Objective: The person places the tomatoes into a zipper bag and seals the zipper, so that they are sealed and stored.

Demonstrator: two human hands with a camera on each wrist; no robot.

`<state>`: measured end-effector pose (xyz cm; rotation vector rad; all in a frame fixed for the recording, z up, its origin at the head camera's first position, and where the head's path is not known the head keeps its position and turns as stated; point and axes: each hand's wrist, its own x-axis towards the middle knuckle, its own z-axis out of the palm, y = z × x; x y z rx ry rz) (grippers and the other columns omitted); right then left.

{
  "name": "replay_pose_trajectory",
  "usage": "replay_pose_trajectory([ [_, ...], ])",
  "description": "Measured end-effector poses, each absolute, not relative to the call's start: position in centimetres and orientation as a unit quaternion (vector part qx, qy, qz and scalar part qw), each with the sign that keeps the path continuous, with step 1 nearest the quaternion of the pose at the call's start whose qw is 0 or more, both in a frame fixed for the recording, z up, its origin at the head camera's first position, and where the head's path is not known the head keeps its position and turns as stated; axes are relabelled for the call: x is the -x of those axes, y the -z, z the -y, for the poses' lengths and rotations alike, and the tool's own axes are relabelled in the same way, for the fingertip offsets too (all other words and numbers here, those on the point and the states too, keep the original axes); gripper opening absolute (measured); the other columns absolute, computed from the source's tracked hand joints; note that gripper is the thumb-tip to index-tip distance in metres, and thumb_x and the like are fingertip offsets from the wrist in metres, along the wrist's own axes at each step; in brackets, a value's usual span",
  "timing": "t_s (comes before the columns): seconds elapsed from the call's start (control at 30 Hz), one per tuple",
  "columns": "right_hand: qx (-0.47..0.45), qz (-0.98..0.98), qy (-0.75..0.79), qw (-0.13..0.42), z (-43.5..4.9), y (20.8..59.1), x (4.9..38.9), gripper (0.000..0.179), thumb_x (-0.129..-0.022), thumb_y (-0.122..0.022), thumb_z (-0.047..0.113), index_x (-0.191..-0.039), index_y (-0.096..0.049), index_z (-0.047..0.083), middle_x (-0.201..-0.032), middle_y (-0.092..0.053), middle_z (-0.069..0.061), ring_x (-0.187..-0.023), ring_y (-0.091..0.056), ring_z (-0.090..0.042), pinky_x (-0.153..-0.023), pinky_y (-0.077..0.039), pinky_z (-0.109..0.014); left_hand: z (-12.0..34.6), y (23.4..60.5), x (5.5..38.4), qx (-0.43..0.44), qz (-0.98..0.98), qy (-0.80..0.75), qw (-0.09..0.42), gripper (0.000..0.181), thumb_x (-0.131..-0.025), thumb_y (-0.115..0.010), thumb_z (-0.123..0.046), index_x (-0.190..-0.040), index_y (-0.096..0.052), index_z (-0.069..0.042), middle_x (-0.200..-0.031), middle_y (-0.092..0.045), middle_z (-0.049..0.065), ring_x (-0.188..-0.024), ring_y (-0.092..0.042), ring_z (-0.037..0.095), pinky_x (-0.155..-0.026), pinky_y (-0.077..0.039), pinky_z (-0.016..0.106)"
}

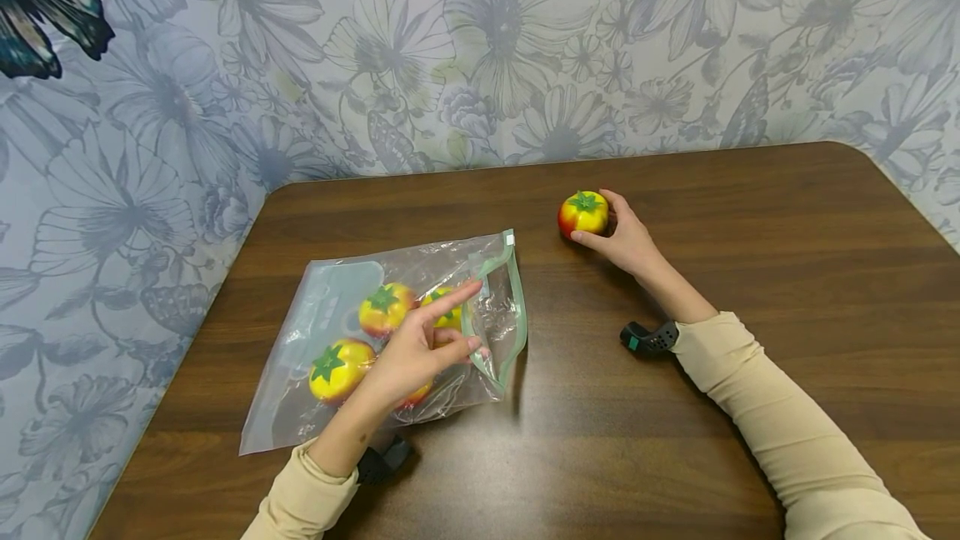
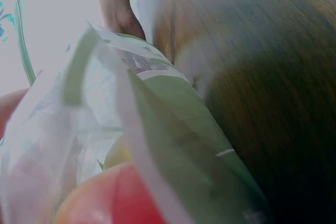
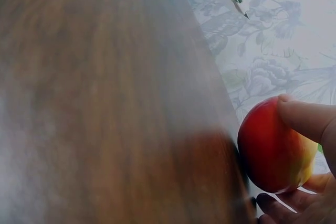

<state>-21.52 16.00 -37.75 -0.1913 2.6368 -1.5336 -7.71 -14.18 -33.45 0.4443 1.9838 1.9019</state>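
My right hand (image 1: 628, 242) grips a shiny red-and-yellow tomato (image 1: 581, 215) with a green star-shaped top, thumb on one side and fingers on the other. In the right wrist view the tomato's red side (image 3: 270, 145) faces the camera. To the left lies a clear zip bag (image 1: 273, 407) with a pale green rim, holding several similar tomatoes (image 1: 339, 369). Over its mouth reaches my left hand (image 1: 408, 357), index finger extended, with the thumb and a bent finger at the lip. The left wrist view shows the bag's lip (image 2: 157, 145) standing up beside a tomato (image 2: 113, 198).
Both hands work over a brown wood-grain table (image 1: 637, 448) with rounded far corners. Behind it rises a wall (image 1: 495, 48) with grey flower patterns. Dark butterfly decor (image 1: 48, 7) hangs at the upper left. Each wrist wears a black strap (image 1: 648, 338).
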Motion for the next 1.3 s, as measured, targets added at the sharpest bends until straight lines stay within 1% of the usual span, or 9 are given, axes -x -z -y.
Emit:
replay_pose_trajectory([
  [0.1,0.061,-0.861,0.502,0.044,-16.05,37.74,21.47,0.085,-0.085,-0.071,0.024,-0.147,-0.016,0.001,-0.141,-0.03,-0.025,-0.126,-0.032,-0.039,-0.103,-0.026,-0.05,14.18,33.42,7.71,-0.161,-0.702,-0.671,0.177,0.065,-0.087,-0.062,0.005,-0.144,-0.039,-0.014,-0.149,-0.029,0.007,-0.079,-0.065,0.025,-0.075,-0.053,0.04],
  [0.33,0.06,-0.859,0.506,0.041,-16.01,37.78,21.55,0.082,-0.084,-0.071,0.024,-0.145,-0.022,0.002,-0.139,-0.033,-0.023,-0.125,-0.034,-0.038,-0.102,-0.027,-0.05,14.19,33.37,7.64,-0.161,-0.704,-0.67,0.174,0.064,-0.087,-0.062,0.005,-0.144,-0.039,-0.014,-0.148,-0.031,0.006,-0.08,-0.065,0.025,-0.074,-0.053,0.04],
  [0.57,0.065,-0.86,0.506,0.034,-16.02,38.04,21.68,0.081,-0.083,-0.073,0.023,-0.145,-0.024,0.002,-0.139,-0.035,-0.024,-0.125,-0.035,-0.038,-0.102,-0.028,-0.05,14.19,33.38,7.61,-0.155,-0.711,-0.664,0.172,0.064,-0.087,-0.063,0.003,-0.143,-0.041,-0.017,-0.147,-0.032,-0.002,-0.076,-0.064,0.023,-0.074,-0.053,0.04],
  [0.63,0.067,-0.859,0.507,0.034,-16.0,38.05,21.66,0.082,-0.083,-0.073,0.023,-0.145,-0.024,0.002,-0.139,-0.035,-0.024,-0.125,-0.035,-0.038,-0.102,-0.028,-0.05,14.18,33.4,7.63,-0.155,-0.712,-0.663,0.172,0.064,-0.087,-0.063,0.003,-0.143,-0.041,-0.017,-0.147,-0.032,-0.002,-0.075,-0.064,0.023,-0.074,-0.053,0.04],
  [0.8,0.065,-0.856,0.511,0.034,-15.97,38.05,21.59,0.082,-0.082,-0.074,0.024,-0.145,-0.024,0.002,-0.139,-0.036,-0.023,-0.125,-0.036,-0.037,-0.102,-0.028,-0.05,14.16,33.36,7.62,-0.157,-0.711,-0.664,0.172,0.064,-0.087,-0.063,0.003,-0.143,-0.04,-0.017,-0.148,-0.031,0.0,-0.075,-0.064,0.024,-0.074,-0.053,0.041],
  [1.0,0.063,-0.855,0.513,0.038,-15.89,37.84,21.52,0.083,-0.083,-0.074,0.024,-0.145,-0.023,0.003,-0.139,-0.036,-0.024,-0.125,-0.036,-0.037,-0.102,-0.029,-0.05,14.13,33.28,7.58,-0.155,-0.712,-0.663,0.172,0.064,-0.086,-0.064,0.002,-0.143,-0.041,-0.017,-0.147,-0.032,-0.002,-0.074,-0.064,0.023,-0.074,-0.053,0.041],
  [1.2,0.065,-0.845,0.529,0.041,-15.76,37.67,21.44,0.082,-0.082,-0.074,0.022,-0.145,-0.025,0.003,-0.139,-0.037,-0.021,-0.123,-0.039,-0.036,-0.102,-0.032,-0.046,14.13,33.33,7.62,-0.155,-0.712,-0.663,0.173,0.065,-0.086,-0.064,0.002,-0.143,-0.041,-0.017,-0.147,-0.032,0.0,-0.075,-0.064,0.023,-0.074,-0.053,0.04],
  [1.3,0.072,-0.836,0.542,0.042,-15.63,37.48,21.42,0.082,-0.082,-0.075,0.021,-0.145,-0.025,0.003,-0.139,-0.037,-0.02,-0.122,-0.041,-0.034,-0.101,-0.033,-0.043,14.13,33.43,7.67,-0.157,-0.71,-0.664,0.173,0.064,-0.087,-0.063,0.003,-0.143,-0.04,-0.016,-0.148,-0.031,0.002,-0.076,-0.065,0.024,-0.074,-0.053,0.04],
])
